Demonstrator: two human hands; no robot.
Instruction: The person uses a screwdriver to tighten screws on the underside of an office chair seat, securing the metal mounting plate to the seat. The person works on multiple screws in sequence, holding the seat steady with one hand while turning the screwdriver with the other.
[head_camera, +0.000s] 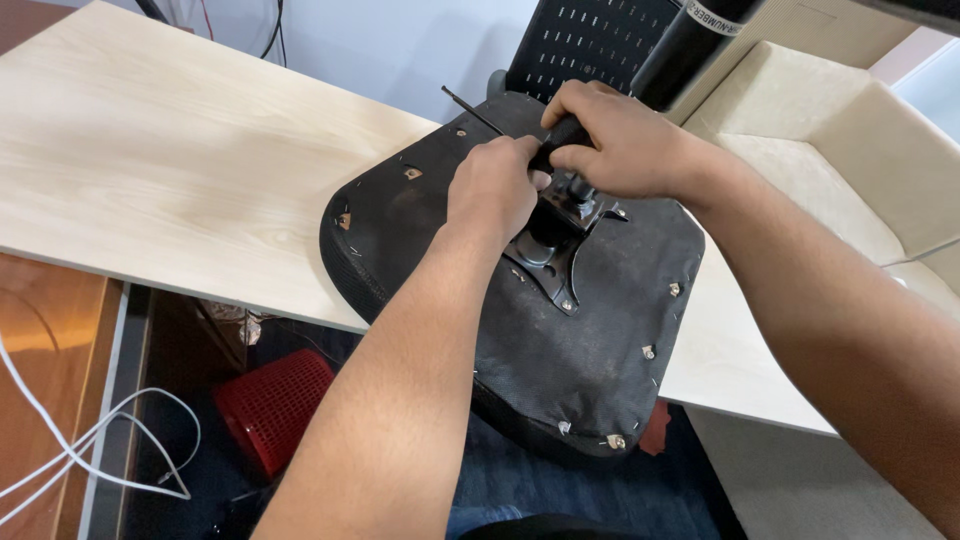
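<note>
An upturned black chair seat (560, 330) lies underside up on the pale wooden desk (170, 170), its near edge hanging over the desk's front toward the person. At the middle of the underside sits a metal mounting plate (555, 250), and both hands are gathered right over it. The left hand (492, 190) is clenched, its fingers (520, 160) curled down beside the top of the plate, and a thin black hex key (472, 110) pokes out behind it, slanting up to the left; whether this hand or the other actually pinches the key cannot be told. The right hand (615, 145) is wrapped around a dark cylindrical grip (560, 135) just above the plate, fingers closed on it. A black gas-lift cylinder (690, 45) rises behind the hands, next to a perforated black chair back (585, 40). The step in hand looks like work on a fastener at the plate, tightening or loosening, which of the two cannot be read. The next move would call for steady downward pressure so the tool stays seated, and a firm brace on the seat, since it overhangs the desk and could tip or slide. A red basket (270, 405) stands on the floor below.
</note>
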